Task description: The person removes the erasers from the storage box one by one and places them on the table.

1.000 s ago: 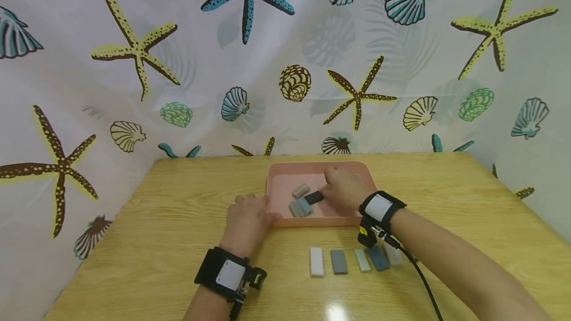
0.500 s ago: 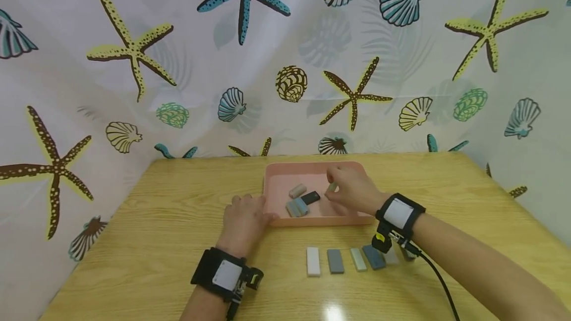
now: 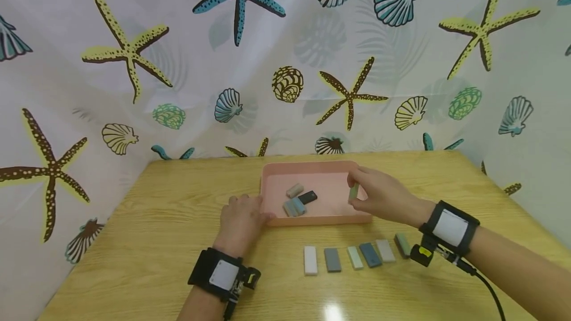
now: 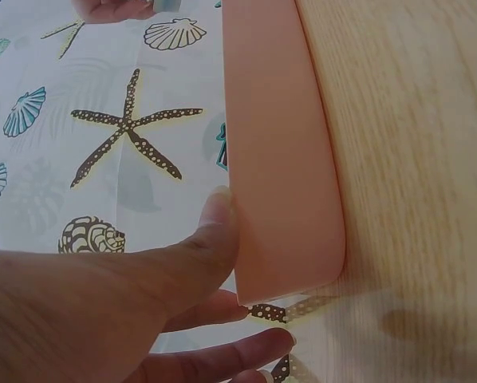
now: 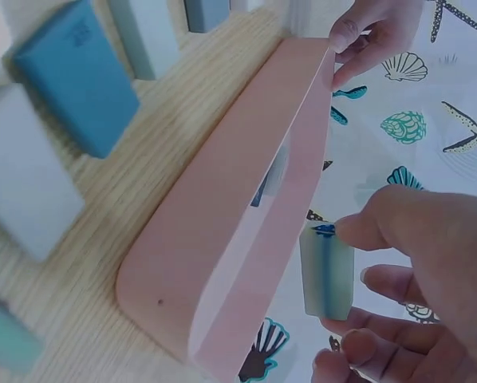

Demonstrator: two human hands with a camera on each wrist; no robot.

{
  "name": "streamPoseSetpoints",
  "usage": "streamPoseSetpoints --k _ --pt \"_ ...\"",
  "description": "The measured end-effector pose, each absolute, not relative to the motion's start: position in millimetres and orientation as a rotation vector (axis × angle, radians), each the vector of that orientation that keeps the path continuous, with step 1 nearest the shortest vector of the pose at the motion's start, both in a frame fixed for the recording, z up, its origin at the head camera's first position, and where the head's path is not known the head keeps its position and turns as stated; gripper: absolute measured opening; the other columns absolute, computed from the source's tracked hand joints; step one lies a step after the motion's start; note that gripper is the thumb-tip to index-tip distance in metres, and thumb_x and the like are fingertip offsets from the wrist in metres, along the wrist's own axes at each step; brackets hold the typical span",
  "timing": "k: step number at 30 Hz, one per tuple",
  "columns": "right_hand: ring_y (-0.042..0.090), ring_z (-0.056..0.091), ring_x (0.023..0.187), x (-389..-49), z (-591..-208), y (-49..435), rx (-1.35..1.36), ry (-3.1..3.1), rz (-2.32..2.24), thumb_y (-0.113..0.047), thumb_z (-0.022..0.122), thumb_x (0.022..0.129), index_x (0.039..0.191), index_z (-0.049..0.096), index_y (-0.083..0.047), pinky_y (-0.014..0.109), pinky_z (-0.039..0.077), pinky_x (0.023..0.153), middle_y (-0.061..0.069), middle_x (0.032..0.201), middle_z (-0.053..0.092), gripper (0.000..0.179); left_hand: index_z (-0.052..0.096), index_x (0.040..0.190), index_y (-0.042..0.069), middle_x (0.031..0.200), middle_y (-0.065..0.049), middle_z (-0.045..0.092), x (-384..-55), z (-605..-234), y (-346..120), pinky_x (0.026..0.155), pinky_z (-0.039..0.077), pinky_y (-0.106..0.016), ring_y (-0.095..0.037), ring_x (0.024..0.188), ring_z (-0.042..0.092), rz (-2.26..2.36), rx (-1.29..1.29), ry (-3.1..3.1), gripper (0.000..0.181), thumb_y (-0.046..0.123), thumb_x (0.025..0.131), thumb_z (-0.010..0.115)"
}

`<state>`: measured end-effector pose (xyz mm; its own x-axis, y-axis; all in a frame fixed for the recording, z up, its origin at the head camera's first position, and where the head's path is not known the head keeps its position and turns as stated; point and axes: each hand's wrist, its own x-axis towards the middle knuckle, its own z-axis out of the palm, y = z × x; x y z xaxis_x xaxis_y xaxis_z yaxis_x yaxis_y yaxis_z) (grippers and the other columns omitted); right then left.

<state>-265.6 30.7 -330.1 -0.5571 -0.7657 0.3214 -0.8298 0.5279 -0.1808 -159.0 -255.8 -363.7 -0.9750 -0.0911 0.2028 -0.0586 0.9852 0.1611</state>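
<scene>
My right hand pinches a small pale green block, which looks like an eraser, between thumb and fingers. It holds the block upright over the right end of the pink tray; blue marks run down its face in the right wrist view. My left hand grips the tray at its front left corner, thumb at the rim and fingers around the outside. Inside the tray, toward the left, lie a beige rounded block, a black block and blue-grey blocks close together.
In front of the tray a row of blocks lies on the wooden table: white, grey, pale green, dark blue, light grey and dark green. A patterned cloth hangs behind. A cable trails from the right wrist.
My right hand has come up from inside the tray and moved right, with the pale green block now showing in its fingers. The left hand stays at the tray corner.
</scene>
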Motion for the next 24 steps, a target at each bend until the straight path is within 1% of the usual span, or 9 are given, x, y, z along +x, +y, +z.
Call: streamPoseSetpoints --k 4,9,15,24 --pt "0.011 0.044 0.067 -256 -327 48 1.361 -2.562 0.449 -0.017 0.071 0.074 0.093 0.051 -0.015 0.026 0.041 0.057 -0.003 0.083 0.052 0.028 0.064 0.103 0.009 0.085 -0.012 0.063 -159 -364 -255 0.059 0.045 -0.040 -0.026 0.073 0.051 -0.220 0.108 -2.932 0.041 0.041 0.078 0.069" --pt "0.010 0.045 0.067 -247 -326 65 1.381 -2.544 0.432 -0.018 0.071 0.075 0.093 0.051 -0.018 0.025 0.041 0.057 -0.005 0.084 0.053 0.027 0.064 0.105 0.009 0.087 -0.013 0.063 -159 -364 -255 0.059 0.046 -0.041 -0.027 0.074 0.051 -0.202 0.117 -2.935 0.042 0.042 0.078 0.069" --pt "0.004 0.046 0.070 -242 -329 81 1.405 -2.547 0.407 -0.015 0.071 0.072 0.095 0.051 -0.021 0.025 0.044 0.060 -0.008 0.086 0.055 0.031 0.064 0.105 0.010 0.087 -0.012 0.064 -160 -365 -255 0.059 0.045 -0.040 -0.026 0.072 0.051 -0.207 0.114 -2.931 0.042 0.041 0.078 0.070" --pt "0.002 0.048 0.074 -241 -335 115 1.444 -2.603 0.346 -0.015 0.072 0.070 0.096 0.050 -0.024 0.025 0.045 0.063 -0.011 0.089 0.054 0.035 0.063 0.106 0.009 0.087 -0.013 0.064 -160 -364 -255 0.059 0.046 -0.040 -0.026 0.073 0.051 -0.178 0.122 -2.939 0.044 0.042 0.078 0.069"
